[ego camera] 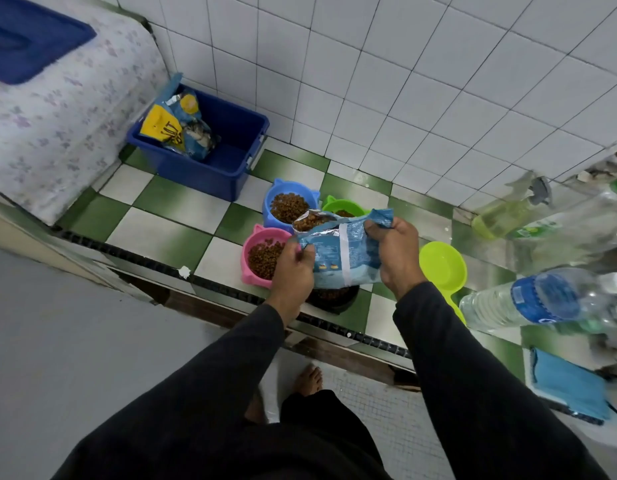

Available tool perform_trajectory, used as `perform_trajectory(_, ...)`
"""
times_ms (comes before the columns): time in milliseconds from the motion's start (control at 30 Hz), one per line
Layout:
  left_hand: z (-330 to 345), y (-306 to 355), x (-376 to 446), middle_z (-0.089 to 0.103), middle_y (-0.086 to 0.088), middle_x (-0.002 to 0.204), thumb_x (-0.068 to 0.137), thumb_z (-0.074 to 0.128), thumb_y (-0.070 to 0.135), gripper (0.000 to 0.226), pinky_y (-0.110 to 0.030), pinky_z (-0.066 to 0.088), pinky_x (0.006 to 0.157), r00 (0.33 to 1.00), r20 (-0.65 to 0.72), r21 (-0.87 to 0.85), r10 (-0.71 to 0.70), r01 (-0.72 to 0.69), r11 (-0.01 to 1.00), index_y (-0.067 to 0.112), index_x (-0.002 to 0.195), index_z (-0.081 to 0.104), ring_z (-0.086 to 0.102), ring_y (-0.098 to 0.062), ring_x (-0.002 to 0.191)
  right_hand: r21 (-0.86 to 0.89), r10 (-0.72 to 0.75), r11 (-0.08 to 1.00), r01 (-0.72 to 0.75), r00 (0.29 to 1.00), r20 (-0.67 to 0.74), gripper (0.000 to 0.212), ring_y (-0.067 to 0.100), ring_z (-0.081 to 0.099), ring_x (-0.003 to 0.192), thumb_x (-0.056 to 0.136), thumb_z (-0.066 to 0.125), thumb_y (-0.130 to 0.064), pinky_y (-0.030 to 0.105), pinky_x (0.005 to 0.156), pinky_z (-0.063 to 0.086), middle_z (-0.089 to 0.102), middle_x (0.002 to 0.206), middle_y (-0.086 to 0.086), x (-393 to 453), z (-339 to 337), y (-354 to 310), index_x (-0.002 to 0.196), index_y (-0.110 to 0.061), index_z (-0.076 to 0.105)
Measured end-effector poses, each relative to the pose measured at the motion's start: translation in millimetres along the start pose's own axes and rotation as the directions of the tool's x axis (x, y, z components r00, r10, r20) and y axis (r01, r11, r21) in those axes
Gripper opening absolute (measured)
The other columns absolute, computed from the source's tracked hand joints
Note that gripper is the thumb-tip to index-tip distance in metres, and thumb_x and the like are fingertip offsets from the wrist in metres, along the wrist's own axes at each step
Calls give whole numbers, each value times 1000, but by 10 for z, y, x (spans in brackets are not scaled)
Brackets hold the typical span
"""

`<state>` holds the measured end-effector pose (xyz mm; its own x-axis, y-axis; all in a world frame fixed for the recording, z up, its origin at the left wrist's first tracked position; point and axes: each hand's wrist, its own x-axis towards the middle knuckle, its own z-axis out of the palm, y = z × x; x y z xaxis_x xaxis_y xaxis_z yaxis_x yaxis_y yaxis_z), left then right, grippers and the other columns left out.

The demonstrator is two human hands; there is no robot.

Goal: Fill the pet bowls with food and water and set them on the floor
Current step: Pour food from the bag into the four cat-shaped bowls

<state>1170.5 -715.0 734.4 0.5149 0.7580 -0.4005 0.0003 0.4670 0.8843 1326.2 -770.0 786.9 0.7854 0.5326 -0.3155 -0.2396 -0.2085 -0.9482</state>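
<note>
Light is soft and even, a bit dim and cool, with no hard shadows on the checkered counter [168, 216]. The white wall tiles [404, 81] are the brightest area, gently lit without glare. Wide-angle bending curves the tile lines toward the edges. The centre is fairly sharp; the bottles [528, 299] at the right edge smear into motion blur.

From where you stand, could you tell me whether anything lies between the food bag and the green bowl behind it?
Nothing visible does. Both hands, left and right, hold the food bag with its open mouth right over the green bowl, between the blue bowl and pink bowl, both already filled.
</note>
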Motion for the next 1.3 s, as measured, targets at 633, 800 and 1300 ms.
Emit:
perform_trajectory(633,162,788,190,73,3,119,105,53,8,18,-34,63,80,935,228,141,271,-307,941,17,121,51,72,-15,110,525,109,830,-189,978,180,15,31,65,83,95,49,7,48,90,53,65,98,19,253,-161,-275,102,0,60)
perform_trajectory(800,310,958,327,73,-4,114,101,61,7,25,-37,64,80,943,157,189,293,-320,928,1,123,51,74,-21,105,518,97,839,-168,982,160,12,31,64,83,95,53,7,52,94,51,65,97,19,377,-209,-401,97,0,62)
perform_trajectory(1300,496,1192,762,76,-8,86,93,74,17,15,-47,63,74,997,-27,-27,72,-73,997,5,100,70,72,-27,79,181,35,982,-49,996,82,10,16,71,71,88,73,0,33,66,60,76,82,3,829,-513,-722,89,-10,75)
